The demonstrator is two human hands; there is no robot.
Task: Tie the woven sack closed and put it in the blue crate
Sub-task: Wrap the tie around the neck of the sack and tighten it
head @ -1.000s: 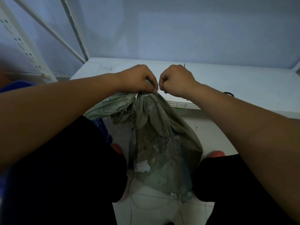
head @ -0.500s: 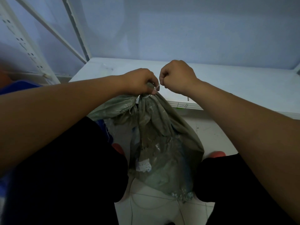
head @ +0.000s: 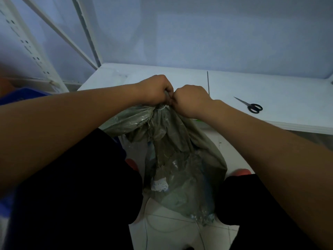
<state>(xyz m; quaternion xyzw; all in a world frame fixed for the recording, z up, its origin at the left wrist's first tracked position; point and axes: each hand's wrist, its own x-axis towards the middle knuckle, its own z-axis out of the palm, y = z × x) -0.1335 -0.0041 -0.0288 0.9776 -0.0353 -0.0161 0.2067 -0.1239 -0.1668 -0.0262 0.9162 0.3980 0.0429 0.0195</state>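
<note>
A grey-green woven sack stands on the floor between my knees, its mouth gathered into a bunch at the top. A pale string wraps the gathered neck. My left hand is clenched around the bunched neck from the left. My right hand is a fist pressed against it from the right, gripping the neck or the string; the fingertips are hidden. The two fists touch. A blue crate shows at the far left, mostly hidden behind my left arm.
A white tabletop runs behind the sack, with black-handled scissors and a thin rod on it. White shelving posts rise at the left. Loose string trails on the tiled floor.
My right hand has dropped and closed in against my left hand at the sack's neck. The view has tilted, bringing the scissors into sight.
</note>
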